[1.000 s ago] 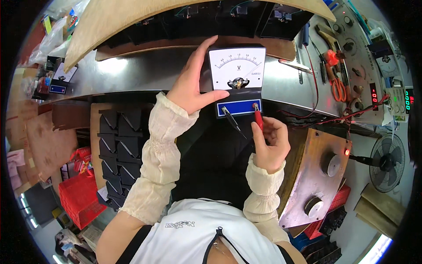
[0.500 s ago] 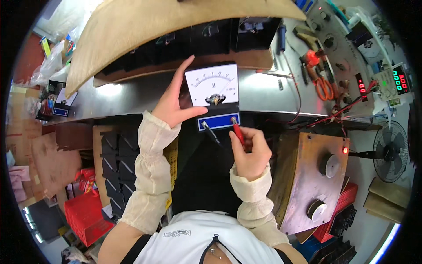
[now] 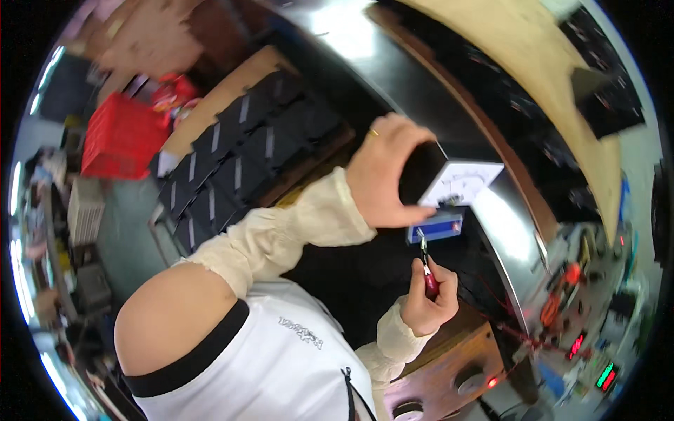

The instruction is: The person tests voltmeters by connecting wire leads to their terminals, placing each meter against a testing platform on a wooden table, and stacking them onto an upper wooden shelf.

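Observation:
My left hand (image 3: 386,175) grips a black-cased panel meter (image 3: 467,179) with a white dial, fingers over its back and thumb along its lower edge. Along the bottom of the meter runs a blue terminal strip (image 3: 441,228). In my right hand (image 3: 428,305) is a red test clip (image 3: 431,283), pinched between thumb and fingers. A black test clip (image 3: 424,258) rises from the same grip, its metal jaw at the left terminal of the strip. Whether the jaw still bites there I cannot tell. The right terminal has no clip on it.
Several black meter cases (image 3: 239,147) lie in rows on a board at left, with a red crate (image 3: 123,137) beyond. A wooden box with knobs (image 3: 449,372) stands near my right arm. A metal bench (image 3: 344,35), a curved wooden shelf (image 3: 583,140) and orange-handled tools (image 3: 551,309) border the work.
The view has swung to the left and tilted. The red clip has come off the right terminal, and my right hand has moved to the black clip at the left terminal. The meter is turned.

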Demonstrator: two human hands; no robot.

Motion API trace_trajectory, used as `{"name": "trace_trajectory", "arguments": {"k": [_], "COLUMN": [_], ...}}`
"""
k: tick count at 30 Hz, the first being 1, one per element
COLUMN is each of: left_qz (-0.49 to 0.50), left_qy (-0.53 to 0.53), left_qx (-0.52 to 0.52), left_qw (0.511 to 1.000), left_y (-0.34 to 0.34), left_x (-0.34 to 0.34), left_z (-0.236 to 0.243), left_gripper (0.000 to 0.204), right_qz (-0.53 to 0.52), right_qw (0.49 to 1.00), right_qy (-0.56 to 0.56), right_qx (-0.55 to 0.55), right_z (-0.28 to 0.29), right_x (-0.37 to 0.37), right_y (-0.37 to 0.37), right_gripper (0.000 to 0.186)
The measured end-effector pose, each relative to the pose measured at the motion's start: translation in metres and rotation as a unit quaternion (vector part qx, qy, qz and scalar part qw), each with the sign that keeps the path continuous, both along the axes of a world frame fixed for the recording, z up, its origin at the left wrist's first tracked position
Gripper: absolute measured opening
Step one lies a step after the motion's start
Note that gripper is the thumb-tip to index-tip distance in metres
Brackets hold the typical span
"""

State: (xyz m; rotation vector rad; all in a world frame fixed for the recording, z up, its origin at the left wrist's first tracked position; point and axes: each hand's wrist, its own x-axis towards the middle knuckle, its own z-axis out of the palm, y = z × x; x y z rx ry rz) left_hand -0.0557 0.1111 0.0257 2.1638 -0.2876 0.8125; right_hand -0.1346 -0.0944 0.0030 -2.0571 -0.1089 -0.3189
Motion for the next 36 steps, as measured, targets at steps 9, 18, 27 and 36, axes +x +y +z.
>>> {"name": "trace_trajectory", "arguments": {"k": [9, 18, 27, 36], "left_qz": [0.356, 0.232, 0.497, 0.477], "left_qy": [0.164, 0.382, 0.678, 0.535], "left_qx": [0.418, 0.504, -0.063, 0.257], "left_qw": [0.82, 0.739, 0.538, 0.648], "left_y": [0.345, 0.552, 0.508, 0.473], "left_x": [-0.145, -0.244, -0.249, -0.297], "left_z": [0.015, -0.124, -0.196, -0.201], "left_gripper": [0.089, 0.036, 0.027, 0.052], "right_qz": [0.043, 0.053, 0.025, -0.05], "right_qw": [0.995, 0.986, 0.982, 0.99], "right_qy": [0.078, 0.053, 0.082, 0.09], "right_qx": [-0.052, -0.146, -0.171, -0.096], "right_z": [-0.059, -0.053, -0.057, -0.062], "right_x": [0.016, 0.018, 0.008, -0.013], "right_y": [-0.047, -0.043, -0.061, -0.077], "right_gripper": [0.016, 0.017, 0.019, 0.018]}}
